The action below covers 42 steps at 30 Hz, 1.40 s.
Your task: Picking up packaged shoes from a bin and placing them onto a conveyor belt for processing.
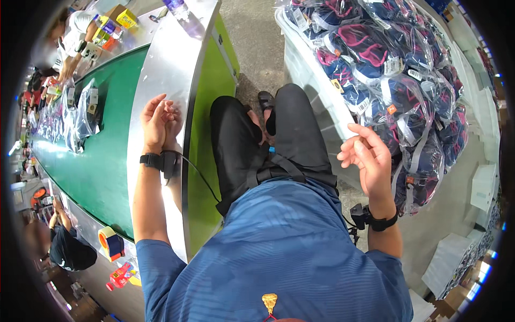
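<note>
My left hand is over the shiny metal border of the table, its fingers loosely bent and nothing in them. On the other side, my right hand is beside a white bin, palm partly up, fingers apart and holding nothing. Clear-bagged navy and pink items are heaped high in that bin; their exact kind is hard to make out. Each wrist wears a black strap with a small device and a cable.
A green belt carries several clear-bagged packs toward the far left. Tape rolls and a red-labelled bottle lie at the near left. A plastic bottle stands on the metal border. Other people work along the belt.
</note>
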Each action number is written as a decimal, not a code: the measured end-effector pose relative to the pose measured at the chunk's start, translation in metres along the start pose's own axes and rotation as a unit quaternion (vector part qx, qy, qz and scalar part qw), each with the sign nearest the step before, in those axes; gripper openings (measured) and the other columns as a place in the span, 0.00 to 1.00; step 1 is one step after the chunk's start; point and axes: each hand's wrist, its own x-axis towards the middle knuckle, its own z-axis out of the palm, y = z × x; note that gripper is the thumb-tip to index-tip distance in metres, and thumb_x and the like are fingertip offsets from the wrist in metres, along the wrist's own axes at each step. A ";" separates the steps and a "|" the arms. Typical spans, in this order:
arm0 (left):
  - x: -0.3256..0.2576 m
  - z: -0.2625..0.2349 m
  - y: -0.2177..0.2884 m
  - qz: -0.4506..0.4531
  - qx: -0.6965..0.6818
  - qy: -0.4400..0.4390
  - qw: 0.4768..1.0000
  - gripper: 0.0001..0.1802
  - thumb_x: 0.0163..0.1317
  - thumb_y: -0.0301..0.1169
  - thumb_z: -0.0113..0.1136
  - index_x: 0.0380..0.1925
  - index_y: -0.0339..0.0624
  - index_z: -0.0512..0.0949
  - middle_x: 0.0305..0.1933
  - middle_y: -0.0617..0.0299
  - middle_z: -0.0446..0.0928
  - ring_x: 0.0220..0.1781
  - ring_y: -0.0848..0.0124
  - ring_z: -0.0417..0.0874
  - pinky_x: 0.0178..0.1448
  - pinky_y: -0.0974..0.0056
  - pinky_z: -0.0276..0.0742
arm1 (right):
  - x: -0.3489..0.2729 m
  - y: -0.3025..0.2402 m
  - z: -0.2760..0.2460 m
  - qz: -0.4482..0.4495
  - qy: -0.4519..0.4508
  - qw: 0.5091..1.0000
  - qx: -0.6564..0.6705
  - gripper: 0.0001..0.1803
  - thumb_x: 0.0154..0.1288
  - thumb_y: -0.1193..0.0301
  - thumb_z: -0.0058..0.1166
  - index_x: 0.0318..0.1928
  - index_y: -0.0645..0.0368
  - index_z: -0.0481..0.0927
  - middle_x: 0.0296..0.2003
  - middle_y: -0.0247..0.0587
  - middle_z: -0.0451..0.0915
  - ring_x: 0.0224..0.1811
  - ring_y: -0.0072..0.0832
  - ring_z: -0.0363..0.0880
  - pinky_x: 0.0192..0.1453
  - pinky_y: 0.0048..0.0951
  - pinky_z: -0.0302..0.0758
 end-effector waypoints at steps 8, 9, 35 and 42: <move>0.001 0.002 0.004 -0.010 0.032 0.013 0.999 0.14 0.76 0.25 0.54 0.58 0.33 0.76 0.44 0.54 0.83 0.37 0.75 0.81 0.36 0.72 0.81 | 0.001 0.018 -0.001 0.026 0.007 1.000 0.000 0.20 0.77 0.73 0.51 0.64 0.68 0.74 0.39 0.42 0.83 0.38 0.25 0.85 0.40 0.25 0.82; 0.002 0.002 0.004 -0.008 0.037 0.016 0.999 0.14 0.76 0.25 0.54 0.58 0.33 0.76 0.44 0.54 0.83 0.37 0.75 0.81 0.37 0.72 0.81 | 0.004 0.021 0.000 0.034 0.006 0.999 0.002 0.20 0.77 0.72 0.51 0.64 0.68 0.74 0.39 0.42 0.84 0.38 0.24 0.85 0.40 0.24 0.82; 0.003 -0.013 0.008 0.000 0.043 0.037 0.998 0.14 0.76 0.24 0.53 0.57 0.32 0.76 0.43 0.54 0.83 0.36 0.75 0.81 0.36 0.72 0.80 | 0.051 0.042 0.021 0.064 -0.071 0.995 0.000 0.21 0.77 0.69 0.55 0.64 0.66 0.74 0.39 0.39 0.82 0.38 0.22 0.83 0.40 0.22 0.79; 0.003 0.007 0.002 -0.027 0.026 0.056 0.998 0.12 0.75 0.25 0.54 0.56 0.35 0.77 0.40 0.58 0.84 0.33 0.78 0.81 0.34 0.72 0.81 | 0.045 0.047 0.024 0.086 -0.059 0.995 -0.005 0.20 0.76 0.72 0.54 0.64 0.66 0.73 0.37 0.39 0.82 0.37 0.23 0.84 0.39 0.22 0.79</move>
